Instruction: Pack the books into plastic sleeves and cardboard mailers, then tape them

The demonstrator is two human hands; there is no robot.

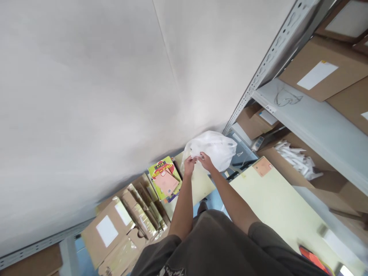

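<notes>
A white plastic bag (220, 147) lies bunched against the wall at the far end of a pale yellow tabletop (202, 188). My left hand (189, 165) pinches the near edge of the bag. Close beside it, my right hand (206, 161) also has its fingers closed on the bag's edge. What the bag contains, if anything, cannot be made out. Just left of my left hand is a stack of books with a yellow-green cover (160, 165) and a pink booklet (166, 181) on top.
Flattened cardboard boxes (117, 234) stand at the lower left. Metal shelving (310, 115) with cardboard boxes rises on the right, one open box holding white pieces (296, 159). A second pale table (276, 203) bears a pink booklet (262, 166) and a red-orange object (313, 258).
</notes>
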